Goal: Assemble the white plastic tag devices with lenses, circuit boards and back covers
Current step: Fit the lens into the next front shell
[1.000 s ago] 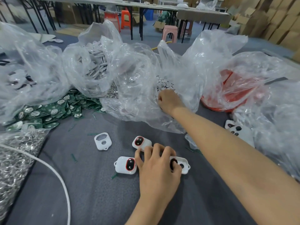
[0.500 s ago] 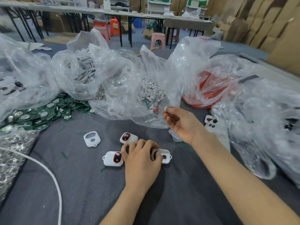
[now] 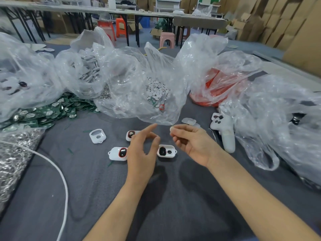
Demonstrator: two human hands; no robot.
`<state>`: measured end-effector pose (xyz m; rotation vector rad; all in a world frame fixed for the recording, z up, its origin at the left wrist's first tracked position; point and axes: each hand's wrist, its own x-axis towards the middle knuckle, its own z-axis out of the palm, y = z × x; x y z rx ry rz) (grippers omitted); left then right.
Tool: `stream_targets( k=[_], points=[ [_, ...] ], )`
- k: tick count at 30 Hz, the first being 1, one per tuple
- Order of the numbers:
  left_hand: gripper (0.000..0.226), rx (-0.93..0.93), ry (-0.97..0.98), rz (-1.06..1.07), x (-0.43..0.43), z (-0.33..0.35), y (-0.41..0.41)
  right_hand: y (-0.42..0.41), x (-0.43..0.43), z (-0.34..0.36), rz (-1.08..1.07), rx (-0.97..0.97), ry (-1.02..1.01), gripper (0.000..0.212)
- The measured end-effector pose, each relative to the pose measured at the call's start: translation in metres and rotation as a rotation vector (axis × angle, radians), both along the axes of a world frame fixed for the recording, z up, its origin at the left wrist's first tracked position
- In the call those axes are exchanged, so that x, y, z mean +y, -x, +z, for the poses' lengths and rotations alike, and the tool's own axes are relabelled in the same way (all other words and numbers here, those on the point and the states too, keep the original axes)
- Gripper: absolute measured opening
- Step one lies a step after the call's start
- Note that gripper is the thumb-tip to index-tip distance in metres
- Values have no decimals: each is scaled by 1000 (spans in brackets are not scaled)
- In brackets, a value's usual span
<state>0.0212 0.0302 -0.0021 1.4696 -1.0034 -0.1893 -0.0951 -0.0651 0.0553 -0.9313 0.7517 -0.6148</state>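
Your right hand (image 3: 191, 145) pinches a small white disc (image 3: 172, 129) at the tips of its curled fingers (image 3: 184, 127), palm turned up, raised above the grey desk (image 3: 173, 197). Your left hand (image 3: 144, 150) holds nothing: its fingers are loosely spread, with the index stretched toward the disc but apart from it. The open tag housing (image 3: 167, 151) lies flat on the desk between both hands, just beside your left thumb. Another housing (image 3: 117, 153) sits left of that hand.
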Motion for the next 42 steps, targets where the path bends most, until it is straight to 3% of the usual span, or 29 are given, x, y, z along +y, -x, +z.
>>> stream_targets(
  k=[2, 7, 13, 16, 18, 23, 25, 33, 37, 42],
  points=[
    [40, 2, -20, -43, 1, 1, 0, 0, 7, -8, 26, 51, 28, 7],
    [25, -85, -41, -67, 0, 2, -1, 0, 16, -19, 33, 67, 24, 13],
    [29, -92, -93, -88, -1, 1, -3, 6, 12, -18, 80, 110, 57, 12],
    [19, -177, -100, -45, -2, -1, -2, 7, 7, -17, 50, 196, 162, 9],
    [11, -316, -153, 0, -1, -6, -3, 9, 1, -18, 2, 355, 320, 10],
    [39, -458, -369, -33, 6, -15, -5, 12, -1, -28, 10, 480, 495, 13],
    [38, -484, -404, -42, 6, -13, -4, 10, 0, -30, 38, 512, 539, 12],
    [17, -454, -376, -63, 8, -9, -2, 1, -4, -32, 30, 701, 585, 4],
    [9, -431, -373, -84, 8, -7, -2, -1, -7, -28, 70, 794, 605, 11],
    [13, -423, -385, -90, 8, -5, -2, -6, -12, -21, 174, 873, 606, 8]
  ],
)
